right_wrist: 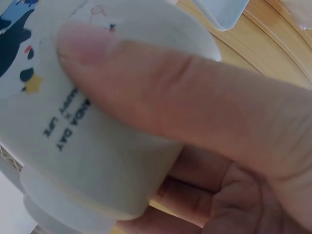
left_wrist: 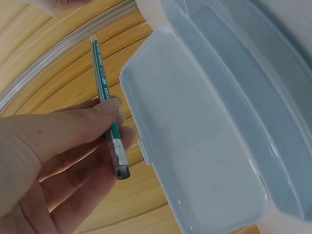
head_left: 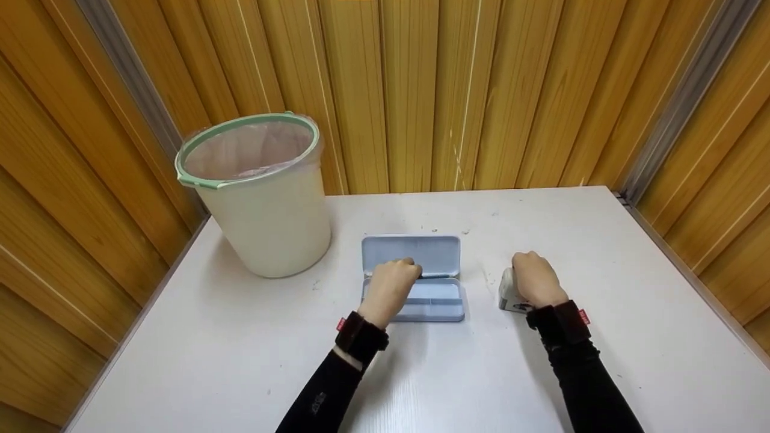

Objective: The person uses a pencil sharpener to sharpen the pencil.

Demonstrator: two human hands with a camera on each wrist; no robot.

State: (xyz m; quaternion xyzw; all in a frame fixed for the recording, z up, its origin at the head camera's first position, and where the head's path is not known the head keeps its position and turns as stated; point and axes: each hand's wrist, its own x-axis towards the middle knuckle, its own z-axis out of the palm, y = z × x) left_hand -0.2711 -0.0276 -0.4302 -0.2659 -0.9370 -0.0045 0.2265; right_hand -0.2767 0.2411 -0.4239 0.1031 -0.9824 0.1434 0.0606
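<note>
My left hand (head_left: 392,290) is over an open light-blue pencil case (head_left: 411,255). In the left wrist view it pinches a green pencil (left_wrist: 101,73) between thumb and fingertips. The pencil has a silver ferrule and a dark eraser end. The case's lid (left_wrist: 187,136) and its divided base show beside that hand. To the right of the case, my right hand (head_left: 537,279) grips a white, rounded object (right_wrist: 107,165) with a panda-style print and lettering. Its kind is not plain. The thumb lies across its printed face, and the other fingers are partly hidden behind it.
A cream bin (head_left: 271,222) with a green rim and a plastic liner stands at the back left of the white table (head_left: 198,361). Wood-look panels (head_left: 409,96) enclose the table at the back and both sides.
</note>
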